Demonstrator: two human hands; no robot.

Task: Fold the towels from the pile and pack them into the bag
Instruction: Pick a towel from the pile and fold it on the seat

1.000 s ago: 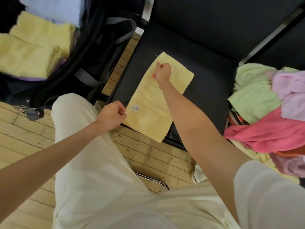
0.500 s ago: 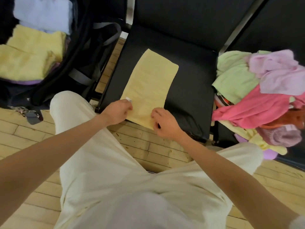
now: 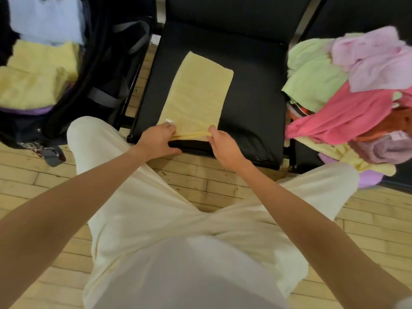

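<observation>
From the head camera, my only view, I see the pale yellow terry towel (image 3: 197,94) lying as a long strip on the black padded chair seat (image 3: 252,112), running from near the seat's back edge to its front edge. My left hand (image 3: 157,140) has its fingers curled round the towel's near left corner, beside a small white label (image 3: 169,120). My right hand (image 3: 219,142) pinches the near right corner between thumb and fingers, and the near hem is raised a little off the seat's front edge between them.

A second ago my right hand was up at the far end of the strip and the near end drooped over the front edge; half a second ago both hands had reached the near corners. Now that overhang is gathered up and lifted. I take this to mean the lengthwise fold is finished and the next fold, near end over far end, is about to start.

The open black fabric bag (image 3: 73,85) sits left of the chair on the wooden plank floor (image 3: 191,181), already holding folded yellow towels (image 3: 33,85) and a light blue one (image 3: 46,21). The loose pile of green, pink and lilac towels (image 3: 347,94) waits on the next seat to the right, so plenty remains.
</observation>
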